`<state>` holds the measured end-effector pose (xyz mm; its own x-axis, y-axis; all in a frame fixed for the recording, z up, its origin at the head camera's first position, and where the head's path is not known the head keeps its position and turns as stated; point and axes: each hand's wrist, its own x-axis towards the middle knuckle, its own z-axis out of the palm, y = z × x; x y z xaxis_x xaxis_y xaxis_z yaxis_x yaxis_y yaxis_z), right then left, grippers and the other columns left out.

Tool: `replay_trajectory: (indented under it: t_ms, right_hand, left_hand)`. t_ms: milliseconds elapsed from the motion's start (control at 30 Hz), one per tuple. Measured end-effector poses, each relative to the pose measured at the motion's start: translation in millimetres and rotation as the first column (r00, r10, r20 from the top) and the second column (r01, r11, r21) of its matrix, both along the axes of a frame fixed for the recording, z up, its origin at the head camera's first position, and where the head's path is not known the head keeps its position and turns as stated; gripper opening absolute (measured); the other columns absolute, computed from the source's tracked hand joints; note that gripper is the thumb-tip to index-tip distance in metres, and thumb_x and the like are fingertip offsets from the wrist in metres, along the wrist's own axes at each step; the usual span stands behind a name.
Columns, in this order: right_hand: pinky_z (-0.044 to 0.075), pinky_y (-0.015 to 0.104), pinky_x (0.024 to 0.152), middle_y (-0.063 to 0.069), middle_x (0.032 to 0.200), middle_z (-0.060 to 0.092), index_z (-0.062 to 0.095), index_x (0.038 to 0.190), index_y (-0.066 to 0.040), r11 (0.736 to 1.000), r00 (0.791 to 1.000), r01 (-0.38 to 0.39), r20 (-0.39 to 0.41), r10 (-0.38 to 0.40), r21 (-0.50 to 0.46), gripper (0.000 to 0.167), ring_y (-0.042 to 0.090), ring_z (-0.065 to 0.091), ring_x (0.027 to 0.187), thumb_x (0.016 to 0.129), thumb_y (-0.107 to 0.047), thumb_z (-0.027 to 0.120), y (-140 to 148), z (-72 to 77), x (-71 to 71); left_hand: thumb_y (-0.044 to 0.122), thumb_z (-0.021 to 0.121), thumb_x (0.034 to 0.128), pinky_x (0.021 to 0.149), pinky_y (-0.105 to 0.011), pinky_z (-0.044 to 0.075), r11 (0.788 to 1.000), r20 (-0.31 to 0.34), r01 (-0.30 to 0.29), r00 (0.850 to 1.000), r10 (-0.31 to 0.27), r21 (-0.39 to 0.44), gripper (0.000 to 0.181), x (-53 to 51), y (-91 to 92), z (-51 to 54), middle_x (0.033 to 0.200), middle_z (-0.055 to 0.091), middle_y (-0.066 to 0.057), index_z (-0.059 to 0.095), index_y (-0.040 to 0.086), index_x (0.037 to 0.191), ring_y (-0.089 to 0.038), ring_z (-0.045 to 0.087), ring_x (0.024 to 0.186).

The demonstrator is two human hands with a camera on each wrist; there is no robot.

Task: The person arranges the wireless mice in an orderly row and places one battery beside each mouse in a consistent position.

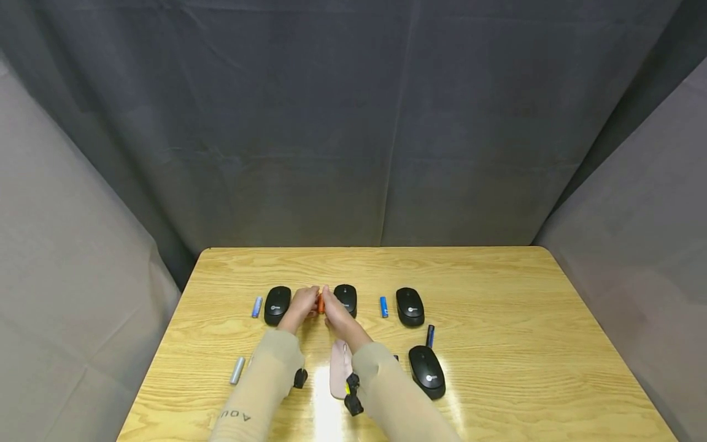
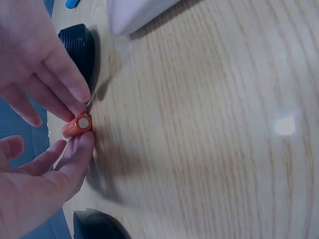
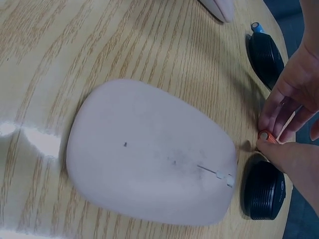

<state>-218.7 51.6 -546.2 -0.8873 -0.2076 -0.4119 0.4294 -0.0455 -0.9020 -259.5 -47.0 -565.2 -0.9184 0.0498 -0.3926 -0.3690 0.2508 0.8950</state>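
Observation:
An orange battery (image 1: pixel 321 303) sits between the fingertips of both hands, one flat end facing the wrist cameras. From the left, my left hand (image 1: pixel 302 304) touches it with its fingertips, the thumb held apart in the left wrist view. On the opposite side, my right hand (image 1: pixel 338 314) presses extended fingers against the battery (image 2: pixel 78 125). Neither hand wraps round it. Whether it rests on the table or is slightly raised, I cannot tell. A black mouse (image 1: pixel 277 305) stands left of the left hand; another black mouse (image 1: pixel 345 297) is beside the right, partly covered by it.
A pink mouse (image 3: pixel 149 154) lies under the right forearm. Farther right are two black mice (image 1: pixel 410 306), a blue battery (image 1: pixel 383 307) and a dark battery (image 1: pixel 430 335). On the left lie a light-blue battery (image 1: pixel 256 307) and a silver battery (image 1: pixel 237 371). Curtains surround the wooden table (image 1: pixel 525 344).

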Motion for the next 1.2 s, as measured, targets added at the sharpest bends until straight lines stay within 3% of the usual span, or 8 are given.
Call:
replay_trajectory:
  t_ms: [267, 567, 900, 967, 1033, 1100, 1167, 1200]
  right_hand:
    - [0.006, 0.062, 0.104, 0.022, 0.150, 0.000, 0.007, 0.145, 0.000, 1.000, 1.000, -0.017, -0.012, 0.016, -0.025, 0.060, 0.037, -0.002, 0.136, 0.100, -0.040, 0.014, 1, 3.4, 1.8]
    - [0.007, 0.060, 0.105, 0.019, 0.150, 0.004, 0.013, 0.144, 0.000, 1.000, 1.000, 0.003, -0.021, -0.003, 0.000, 0.059, 0.036, 0.000, 0.136, 0.100, -0.041, 0.014, 0, 2.5, -0.1]
    - [0.013, 0.058, 0.105, 0.022, 0.149, 0.006, 0.011, 0.144, 0.001, 0.999, 0.999, 0.007, -0.040, -0.006, 0.044, 0.062, 0.037, 0.007, 0.135, 0.100, -0.042, 0.015, 4, 2.3, -1.2]
    - [0.026, 0.049, 0.101, 0.023, 0.144, 0.016, 0.017, 0.143, 0.000, 0.998, 0.999, 0.007, -0.044, -0.005, 0.056, 0.060, 0.037, 0.024, 0.126, 0.100, -0.042, 0.015, 5, 3.3, -1.4]
    - [0.035, 0.036, 0.082, 0.020, 0.127, 0.035, 0.023, 0.139, 0.000, 0.998, 0.999, 0.003, -0.051, 0.001, 0.070, 0.059, 0.029, 0.041, 0.100, 0.099, -0.044, 0.015, 7, 4.2, -1.7]
    - [0.029, 0.029, 0.064, 0.013, 0.096, 0.041, 0.026, 0.138, -0.001, 0.996, 0.999, 0.003, -0.054, 0.002, 0.085, 0.059, 0.019, 0.038, 0.070, 0.099, -0.045, 0.015, 8, 5.1, -1.9]
    - [0.026, 0.027, 0.058, 0.011, 0.094, 0.042, 0.024, 0.141, -0.002, 0.996, 0.998, 0.001, -0.060, 0.004, 0.084, 0.063, 0.016, 0.027, 0.059, 0.098, -0.047, 0.016, 10, 6.6, -1.2]
    - [0.027, 0.026, 0.058, 0.013, 0.100, 0.045, 0.022, 0.142, -0.002, 0.997, 0.998, -0.002, -0.069, 0.007, 0.081, 0.065, 0.015, 0.034, 0.061, 0.098, -0.049, 0.017, 11, 7.5, -0.7]
  left_hand:
    - [0.024, 0.038, 0.0939, 0.061, -0.030, 0.049, 1.000, 0.013, 0.002, 1.000, -0.002, -0.009, 0.030, 0.0, -0.6, 0.7, 0.067, 0.047, -0.003, 0.047, 0.006, 0.071, -0.015, 0.050, 0.062]
    - [0.026, 0.038, 0.0938, 0.062, -0.033, 0.049, 1.000, 0.016, 0.003, 1.000, -0.002, -0.022, 0.029, -0.6, -0.6, 0.7, 0.069, 0.045, -0.004, 0.050, 0.002, 0.082, -0.015, 0.047, 0.061]
    - [0.028, 0.038, 0.0954, 0.063, -0.033, 0.048, 1.000, 0.013, -0.001, 1.000, 0.001, 0.001, 0.041, -1.7, 0.7, -1.3, 0.080, 0.053, -0.008, 0.053, -0.004, 0.116, -0.016, 0.049, 0.067]
    - [0.030, 0.038, 0.0954, 0.064, -0.034, 0.049, 1.000, 0.010, -0.002, 1.000, 0.003, -0.001, 0.044, -1.6, 0.8, -1.6, 0.082, 0.054, -0.009, 0.052, -0.004, 0.119, -0.017, 0.050, 0.068]
    - [0.031, 0.037, 0.0955, 0.064, -0.035, 0.048, 1.000, 0.001, -0.003, 1.000, 0.003, -0.008, 0.045, -1.2, 1.1, -1.1, 0.084, 0.055, -0.011, 0.053, -0.003, 0.119, -0.018, 0.050, 0.068]
    - [0.033, 0.037, 0.0953, 0.065, -0.036, 0.048, 1.000, -0.009, -0.010, 1.000, 0.010, -0.022, 0.045, -0.5, 1.1, 0.8, 0.087, 0.055, -0.013, 0.053, -0.003, 0.118, -0.019, 0.050, 0.070]
    - [0.034, 0.036, 0.0953, 0.066, -0.037, 0.047, 0.999, -0.032, -0.014, 0.999, 0.012, -0.038, 0.046, 0.2, 1.3, 3.1, 0.093, 0.055, -0.015, 0.054, -0.003, 0.117, -0.022, 0.052, 0.074]
    - [0.035, 0.036, 0.0955, 0.067, -0.037, 0.047, 0.999, -0.048, -0.011, 0.999, 0.008, -0.053, 0.047, 0.5, 1.7, 4.7, 0.097, 0.056, -0.017, 0.054, -0.003, 0.117, -0.024, 0.052, 0.077]
